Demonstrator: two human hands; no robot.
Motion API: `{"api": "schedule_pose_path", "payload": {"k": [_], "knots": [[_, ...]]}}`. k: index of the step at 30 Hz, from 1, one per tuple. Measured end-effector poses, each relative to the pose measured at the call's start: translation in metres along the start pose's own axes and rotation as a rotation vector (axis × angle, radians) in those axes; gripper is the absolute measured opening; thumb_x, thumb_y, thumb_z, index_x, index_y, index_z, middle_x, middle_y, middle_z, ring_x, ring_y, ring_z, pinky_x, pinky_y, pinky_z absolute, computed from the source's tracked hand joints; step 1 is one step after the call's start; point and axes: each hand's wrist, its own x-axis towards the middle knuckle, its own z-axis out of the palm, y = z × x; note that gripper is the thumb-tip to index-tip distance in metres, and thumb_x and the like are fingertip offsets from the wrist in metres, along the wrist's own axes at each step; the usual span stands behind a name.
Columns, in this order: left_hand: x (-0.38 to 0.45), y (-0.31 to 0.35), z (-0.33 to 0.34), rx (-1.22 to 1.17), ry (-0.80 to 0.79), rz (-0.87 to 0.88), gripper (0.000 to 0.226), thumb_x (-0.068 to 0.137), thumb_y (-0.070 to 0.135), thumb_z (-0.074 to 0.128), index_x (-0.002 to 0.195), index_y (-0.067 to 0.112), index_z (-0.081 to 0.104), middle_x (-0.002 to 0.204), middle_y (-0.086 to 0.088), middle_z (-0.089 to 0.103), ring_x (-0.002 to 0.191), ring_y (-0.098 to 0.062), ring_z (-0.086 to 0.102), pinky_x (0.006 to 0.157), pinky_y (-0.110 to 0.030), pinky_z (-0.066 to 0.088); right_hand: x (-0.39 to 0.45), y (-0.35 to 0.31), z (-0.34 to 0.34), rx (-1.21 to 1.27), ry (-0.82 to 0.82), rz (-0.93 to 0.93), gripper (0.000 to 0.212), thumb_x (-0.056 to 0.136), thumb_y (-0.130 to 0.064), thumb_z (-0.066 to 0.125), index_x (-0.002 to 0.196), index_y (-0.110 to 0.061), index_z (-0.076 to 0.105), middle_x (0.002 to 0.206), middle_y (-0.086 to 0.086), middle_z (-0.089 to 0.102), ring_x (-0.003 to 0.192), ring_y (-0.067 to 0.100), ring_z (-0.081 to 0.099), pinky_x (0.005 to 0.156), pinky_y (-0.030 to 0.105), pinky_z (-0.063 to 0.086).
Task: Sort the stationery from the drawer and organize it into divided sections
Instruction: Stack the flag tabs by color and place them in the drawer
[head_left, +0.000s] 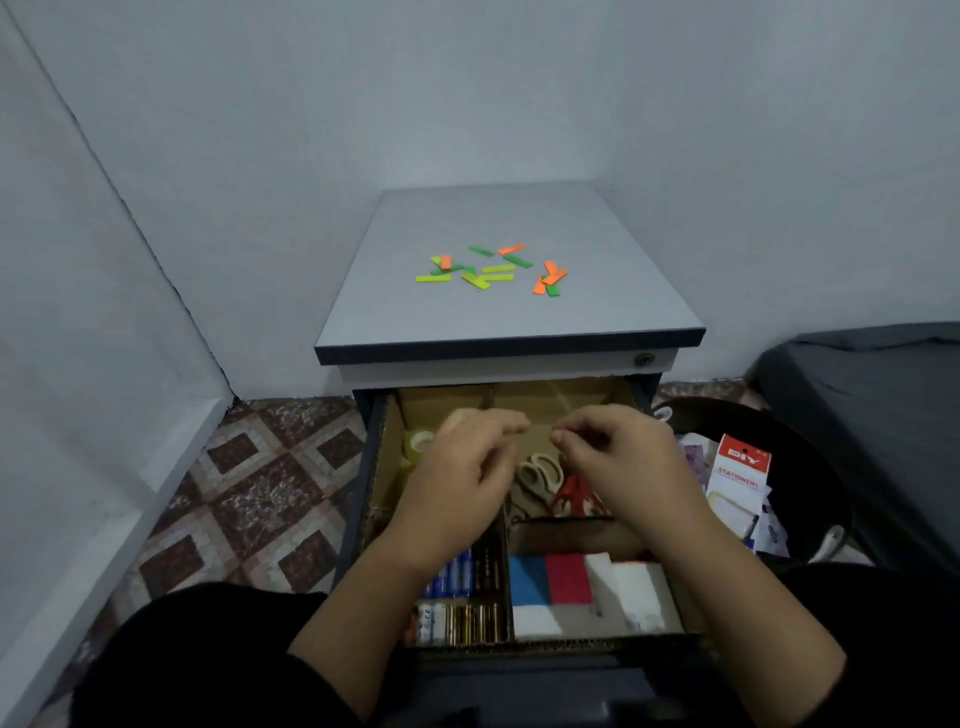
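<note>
Sticky tabs (491, 270) are scattered mid-bench, well beyond both hands, lying in mixed directions. Left hand (462, 478) and right hand (618, 467) are held over the drawer (382, 467), fingers loosely curled, nothing visibly gripped.

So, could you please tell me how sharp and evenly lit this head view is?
Head view: dim, flat lighting without glare; wide-angle bending of the wall edges; the hands, left and right, and the scissors look soft, while the coloured strips stay fairly crisp.

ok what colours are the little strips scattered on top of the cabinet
The strips are orange, dark green and yellow-green, seen clearly in the head view on the grey cabinet top.
</note>
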Motion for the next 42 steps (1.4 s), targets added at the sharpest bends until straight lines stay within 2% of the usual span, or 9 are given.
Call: {"api": "schedule_pose_path", "payload": {"k": [6, 14, 19, 22, 25, 31, 35, 38, 42], "knots": [[0.082, -0.006, -0.028, 0.0, 0.147, -0.15, 0.029, 0.092, 0.009, 0.053, 0.117, 0.017, 0.065, 0.113, 0.008, 0.06, 0.109, -0.002, 0.048, 0.093, -0.016, 0.038, 0.067, -0.03, -0.013, -0.06, 0.101, -0.128, 0.017, 0.092, -0.028, 0.059, 0.1, -0.022, 0.072, 0.098, -0.007, 0.063, 0.091, 0.007, 0.056, 0.078, 0.026, 0.046], [0.153, -0.051, -0.041, -0.153, 0.093, -0.429, 0.031, 0.092, 0.008, 0.054, 0.121, 0.011, 0.062, 0.12, -0.002, 0.061, 0.106, -0.014, 0.056, 0.09, -0.021, 0.041, 0.162, -0.007, -0.012, -0.051, 0.211, 0.046, 0.018, 0.09, -0.02, 0.056, 0.089, -0.009, 0.07, 0.091, 0.006, 0.068, 0.088, 0.022, 0.059, 0.07, 0.029, 0.044], [0.18, -0.07, -0.037, -0.173, 0.14, -0.475, 0.027, 0.091, 0.009, 0.056, 0.117, 0.012, 0.064, 0.117, -0.002, 0.062, 0.102, -0.014, 0.057, 0.09, -0.023, 0.043, 0.2, -0.006, -0.008, -0.138, 0.229, 0.204, 0.044, 0.088, -0.045, 0.058, 0.06, -0.013, 0.048, 0.06, 0.003, 0.045, 0.061, 0.023, 0.046, 0.049, 0.029, 0.027], [0.191, -0.078, -0.03, -0.168, 0.205, -0.473, 0.022, 0.09, 0.009, 0.057, 0.109, 0.013, 0.068, 0.113, -0.003, 0.064, 0.103, -0.017, 0.06, 0.091, -0.026, 0.046, 0.218, -0.005, -0.003, -0.163, 0.226, 0.253, 0.042, 0.081, -0.04, 0.064, 0.056, -0.013, 0.043, 0.056, 0.002, 0.039, 0.051, 0.019, 0.039, 0.044, 0.028, 0.02], [0.2, -0.08, -0.026, -0.104, 0.212, -0.454, 0.02, 0.088, 0.01, 0.059, 0.105, 0.011, 0.07, 0.102, -0.003, 0.065, 0.095, -0.017, 0.06, 0.087, -0.025, 0.047, 0.233, -0.005, 0.0, -0.162, 0.181, 0.245, 0.02, 0.077, -0.029, 0.064, 0.07, -0.01, 0.066, 0.062, 0.003, 0.053, 0.056, 0.02, 0.049, 0.046, 0.023, 0.028], [0.214, -0.087, -0.027, 0.023, 0.328, -0.422, 0.016, 0.088, 0.016, 0.058, 0.091, 0.016, 0.074, 0.094, -0.001, 0.068, 0.089, -0.02, 0.062, 0.076, -0.026, 0.048, 0.244, -0.001, 0.005, -0.041, 0.189, 0.183, 0.016, 0.081, -0.036, 0.062, 0.076, -0.02, 0.064, 0.069, -0.006, 0.063, 0.071, 0.016, 0.058, 0.05, 0.025, 0.03], [0.221, -0.096, -0.034, 0.149, 0.549, -0.624, 0.03, 0.091, 0.011, 0.046, 0.109, 0.016, 0.069, 0.113, -0.006, 0.062, 0.101, -0.027, 0.059, 0.087, -0.037, 0.05, 0.245, 0.004, 0.005, 0.103, 0.222, 0.138, 0.013, 0.085, -0.037, 0.063, 0.087, -0.024, 0.064, 0.082, -0.008, 0.065, 0.08, 0.015, 0.06, 0.059, 0.026, 0.037], [0.225, -0.101, -0.035, 0.205, 0.485, -0.73, 0.029, 0.09, 0.009, 0.043, 0.101, 0.013, 0.07, 0.108, -0.009, 0.065, 0.098, -0.03, 0.06, 0.084, -0.039, 0.051, 0.241, 0.006, 0.004, 0.33, 0.268, 0.107, 0.016, 0.086, -0.034, 0.064, 0.1, -0.027, 0.065, 0.09, -0.01, 0.064, 0.085, 0.011, 0.062, 0.072, 0.029, 0.046], [0.23, -0.099, -0.035, 0.247, 0.374, -0.752, 0.023, 0.089, 0.027, 0.051, 0.086, 0.018, 0.072, 0.095, -0.004, 0.066, 0.092, -0.028, 0.057, 0.079, -0.039, 0.053, 0.233, -0.001, 0.003, 0.452, 0.203, 0.007, 0.009, 0.082, -0.034, 0.068, 0.084, -0.027, 0.073, 0.081, -0.007, 0.069, 0.074, 0.01, 0.063, 0.075, 0.034, 0.051]]}}
